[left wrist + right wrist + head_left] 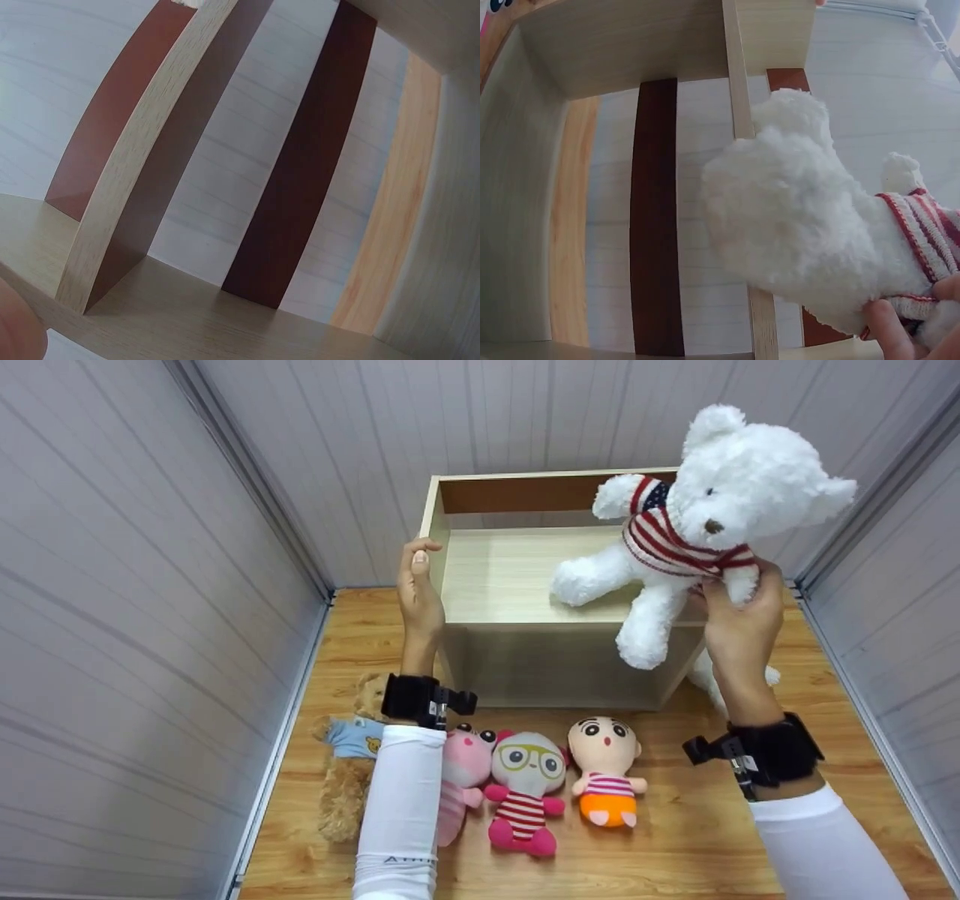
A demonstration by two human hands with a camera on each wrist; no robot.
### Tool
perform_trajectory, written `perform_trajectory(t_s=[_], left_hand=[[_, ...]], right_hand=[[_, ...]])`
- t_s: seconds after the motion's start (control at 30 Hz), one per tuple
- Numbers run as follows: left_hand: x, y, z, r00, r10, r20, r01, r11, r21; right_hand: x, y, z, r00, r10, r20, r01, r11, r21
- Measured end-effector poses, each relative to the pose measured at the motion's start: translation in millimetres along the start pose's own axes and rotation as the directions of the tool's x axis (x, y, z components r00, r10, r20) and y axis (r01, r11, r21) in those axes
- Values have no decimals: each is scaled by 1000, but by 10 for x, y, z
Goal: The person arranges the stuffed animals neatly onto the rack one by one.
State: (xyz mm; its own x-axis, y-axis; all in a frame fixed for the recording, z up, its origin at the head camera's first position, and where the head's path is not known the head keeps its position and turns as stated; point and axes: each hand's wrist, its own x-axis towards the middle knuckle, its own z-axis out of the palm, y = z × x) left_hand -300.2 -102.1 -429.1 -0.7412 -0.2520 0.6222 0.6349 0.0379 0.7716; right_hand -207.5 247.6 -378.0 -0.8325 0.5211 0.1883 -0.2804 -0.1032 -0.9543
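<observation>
A white teddy bear (757,480) in a red-and-white striped sweater is at the right end of a pale wooden shelf unit (525,562), its legs over the middle board. My right hand (742,622) holds the bear low at its side, by an arm and the sweater; in the right wrist view, fingers (891,334) touch the sweater's hem beside the white fur (780,202). My left hand (420,604) grips the front edge of the unit's left side panel, thumb uppermost. Only a fingertip (19,326) shows in the left wrist view.
On the wooden floor before the unit lie a brown bear (345,795) in blue, partly behind my left arm, a pink plush (465,757), a panda doll (525,787) and a boy doll (607,772). White plush (705,675) shows beside the unit's right side. Grey panels (135,622) enclose the space.
</observation>
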Motion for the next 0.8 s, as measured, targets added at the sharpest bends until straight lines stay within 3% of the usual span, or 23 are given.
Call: perform_trajectory(t_s=[0.13,0.33,0.6,0.8], left_hand=[[6,6,-3,1000,2,-3,-2,1000,-2],[10,9,16,1000,-15,0,15,1000,2],[20,2,32,1000,17,-1,-17,1000,-16],[14,18,19,1000,7,10,-6,1000,-11]], right_hand=[[14,26,68,1000,0,-3,0,999,-42],[27,65,130,1000,-7,-2,7,1000,9],[54,95,199,999,33,23,-33,999,-13],[94,176,241,999,27,38,-27,1000,6]])
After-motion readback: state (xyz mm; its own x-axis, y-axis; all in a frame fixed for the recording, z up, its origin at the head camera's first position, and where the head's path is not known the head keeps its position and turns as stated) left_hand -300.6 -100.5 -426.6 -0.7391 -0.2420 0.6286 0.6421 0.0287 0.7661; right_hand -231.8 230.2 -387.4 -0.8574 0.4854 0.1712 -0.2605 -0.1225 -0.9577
